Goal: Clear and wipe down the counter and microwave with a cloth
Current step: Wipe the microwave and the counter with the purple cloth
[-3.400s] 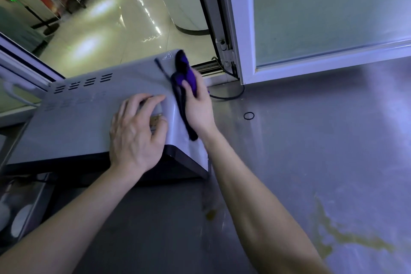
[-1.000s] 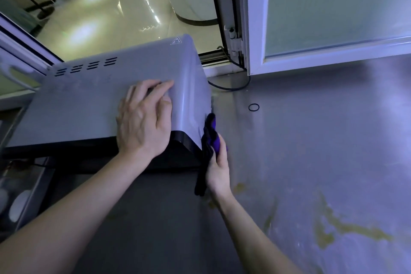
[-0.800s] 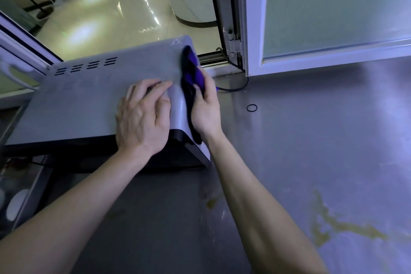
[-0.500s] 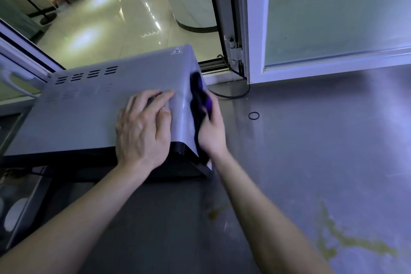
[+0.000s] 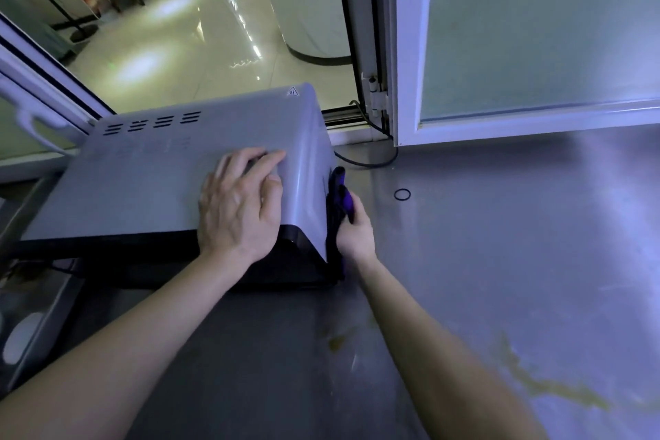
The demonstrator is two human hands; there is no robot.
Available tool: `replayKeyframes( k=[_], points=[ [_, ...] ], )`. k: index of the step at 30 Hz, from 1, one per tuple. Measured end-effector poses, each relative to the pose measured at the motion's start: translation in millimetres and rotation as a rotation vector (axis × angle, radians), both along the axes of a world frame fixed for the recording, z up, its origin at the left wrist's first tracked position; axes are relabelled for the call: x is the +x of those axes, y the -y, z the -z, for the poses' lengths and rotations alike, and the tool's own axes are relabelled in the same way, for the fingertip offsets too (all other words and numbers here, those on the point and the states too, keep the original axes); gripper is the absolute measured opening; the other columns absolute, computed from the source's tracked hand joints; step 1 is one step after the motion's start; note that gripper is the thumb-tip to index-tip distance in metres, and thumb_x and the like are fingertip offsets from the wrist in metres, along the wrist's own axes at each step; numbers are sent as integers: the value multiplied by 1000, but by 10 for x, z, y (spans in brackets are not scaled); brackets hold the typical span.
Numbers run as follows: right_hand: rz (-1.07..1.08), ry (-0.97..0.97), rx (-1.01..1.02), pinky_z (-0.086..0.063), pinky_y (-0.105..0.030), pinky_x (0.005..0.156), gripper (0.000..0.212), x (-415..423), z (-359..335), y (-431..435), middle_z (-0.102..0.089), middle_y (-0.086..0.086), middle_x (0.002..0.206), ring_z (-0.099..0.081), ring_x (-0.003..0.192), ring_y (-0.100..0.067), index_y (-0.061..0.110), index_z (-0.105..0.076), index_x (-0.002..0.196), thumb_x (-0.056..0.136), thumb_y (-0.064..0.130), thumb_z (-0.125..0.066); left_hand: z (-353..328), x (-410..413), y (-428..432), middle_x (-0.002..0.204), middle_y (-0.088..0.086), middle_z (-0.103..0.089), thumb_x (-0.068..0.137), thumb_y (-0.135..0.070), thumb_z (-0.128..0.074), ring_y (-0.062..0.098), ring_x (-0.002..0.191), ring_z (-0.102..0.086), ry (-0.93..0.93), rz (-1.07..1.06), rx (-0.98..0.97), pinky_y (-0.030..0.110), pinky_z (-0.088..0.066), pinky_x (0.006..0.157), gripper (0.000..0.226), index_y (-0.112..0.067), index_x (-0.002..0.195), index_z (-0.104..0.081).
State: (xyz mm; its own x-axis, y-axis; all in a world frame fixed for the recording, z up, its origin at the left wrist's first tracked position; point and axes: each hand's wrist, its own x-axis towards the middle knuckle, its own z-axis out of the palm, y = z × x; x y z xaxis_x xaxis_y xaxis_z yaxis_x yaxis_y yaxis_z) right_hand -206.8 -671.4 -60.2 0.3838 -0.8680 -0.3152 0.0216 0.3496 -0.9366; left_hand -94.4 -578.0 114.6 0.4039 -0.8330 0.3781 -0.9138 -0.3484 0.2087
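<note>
Head: cloth (image 5: 341, 196) lengthwise along microwave (image 5: 160, 168) side

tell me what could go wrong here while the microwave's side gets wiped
The cloth in the right hand works close to the black cable behind the microwave, so it might snag it. The right forearm hangs over the counter near yellow stains and could smear them.

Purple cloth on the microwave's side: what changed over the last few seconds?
The right hand, holding the purple cloth, slid down the grey metal microwave's side panel from upper rear to lower front. The left hand stayed flat on top; the small black ring and yellow stains on the steel counter are unchanged.
</note>
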Motion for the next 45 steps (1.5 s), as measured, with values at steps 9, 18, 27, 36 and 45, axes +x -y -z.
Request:
replayKeyframes(
  k=[9, 18, 27, 36, 45],
  points=[
    [193, -100, -573, -51, -36, 101, 47, 43, -1880, 836, -70, 5, 126, -65, 117, -20, 40, -59, 137, 100, 16, -43, -226, 30, -12, 145, -1, -60, 100, -60, -26, 24, 135, -51, -226, 57, 99, 47, -38, 114, 66, -29, 150, -56],
    [-347, -942, -850, -40, -53, 114, 47, 1118, -1974, 1233, -53, -15, 139, -46, 133, -40, 27, -49, 147, 100, 27, -48, -433, 1643, -596, 132, -1, -66, 106, -51, -39, 26, 123, -59, 104, 270, 160, 45, -50, 100, 51, -18, 131, -68],
    [-660, -887, -1197, -42, -55, 107, 47, 3690, -2143, -23, -58, -13, 138, -53, 128, -38, 22, -47, 147, 101, 31, -47, -115, 2825, -1463, 127, 0, -68, 106, -40, -47, 31, 114, -60, 54, 26, -20, 48, -48, 99, 37, -20, 126, -72],
    [-631, -884, -1111, -44, -51, 111, 50, 3114, -2041, 497, -58, -11, 142, -53, 130, -37, 33, -47, 151, 101, 31, -46, -97, 2855, -1496, 127, -4, -67, 95, -34, -53, 29, 114, -60, 28, 18, -47, 48, -48, 99, 37, -24, 124, -73],
    [-728, -885, -1100, -48, -49, 105, 48, 3916, -2155, 130, -63, -11, 138, -60, 122, -36, 27, -49, 147, 99, 35, -49, -111, 2786, -1480, 127, -6, -68, 90, -34, -60, 25, 116, -61, 1, -28, -50, 45, -49, 99, 36, -28, 122, -75]
  ],
)
